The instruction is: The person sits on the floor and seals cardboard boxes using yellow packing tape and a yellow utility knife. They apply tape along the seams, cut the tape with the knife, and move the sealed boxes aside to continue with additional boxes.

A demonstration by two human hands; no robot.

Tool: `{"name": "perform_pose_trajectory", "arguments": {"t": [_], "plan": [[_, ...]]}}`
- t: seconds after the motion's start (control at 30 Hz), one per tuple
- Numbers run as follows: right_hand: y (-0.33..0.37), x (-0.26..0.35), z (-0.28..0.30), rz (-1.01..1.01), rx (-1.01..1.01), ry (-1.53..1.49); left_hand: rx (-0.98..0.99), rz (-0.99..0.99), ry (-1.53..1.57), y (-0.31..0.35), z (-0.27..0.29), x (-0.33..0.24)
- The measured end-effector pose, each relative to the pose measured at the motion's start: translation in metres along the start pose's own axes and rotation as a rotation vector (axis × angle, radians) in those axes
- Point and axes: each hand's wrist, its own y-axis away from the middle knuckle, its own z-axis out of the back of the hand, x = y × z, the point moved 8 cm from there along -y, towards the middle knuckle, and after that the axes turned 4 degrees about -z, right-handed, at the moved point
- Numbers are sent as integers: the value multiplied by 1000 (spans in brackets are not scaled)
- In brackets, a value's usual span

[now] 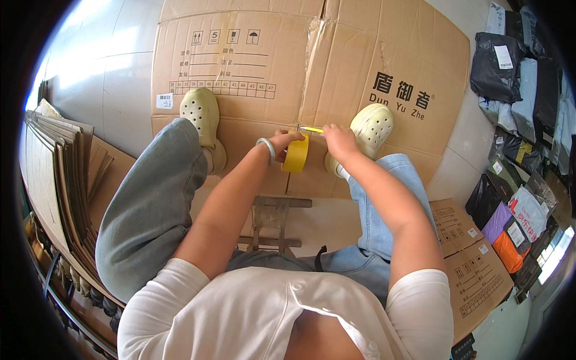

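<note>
Head view, frame centre: left hand (283,141) grips a yellow tape roll (297,154); right hand (339,139) pinches a yellow-handled cutter (311,129) over the cardboard box (252,54) seam. Likely mid-taping; severing the strip needs steady tension.

I see matt brown corrugated cardboard (264,66) creased and rough at its torn seam, a glossy yellow tape roll (296,154), smooth pale foam-like clogs (201,114), faded denim jeans (150,204), a white cloth shirt (252,312), and shiny plastic mailer bags (501,60).
</note>
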Motion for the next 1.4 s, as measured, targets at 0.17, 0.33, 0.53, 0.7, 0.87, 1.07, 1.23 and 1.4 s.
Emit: {"name": "perform_pose_trajectory", "arguments": {"t": [0.17, 0.33, 0.53, 0.7, 0.87, 1.07, 1.23, 1.4], "plan": [[-1, -2, -2, -1, -60, -1, 180, 10, 217, -8, -7, 2], [-2, -2, -3, 10, -24, 10, 217, -39, 222, -10, -8, 1], [-3, -1, -13, 0, -34, 82, 372, -50, 231, -11, -13, -4], [-1, -9, -15, -46, -39, 203, 301, -77, 212, -17, -10, -2], [18, -32, 3, -67, 21, 232, 375, -77, 274, -12, -17, -7], [0, -27, 24, -295, -83, -78, 280, -62, 373, -19, -20, -7], [-11, -14, 5, -396, -83, -243, -26, -105, -167, -15, 2, -21], [-9, -27, -7, -384, -52, -208, -147, -56, -794, 0, 9, -44]]}}
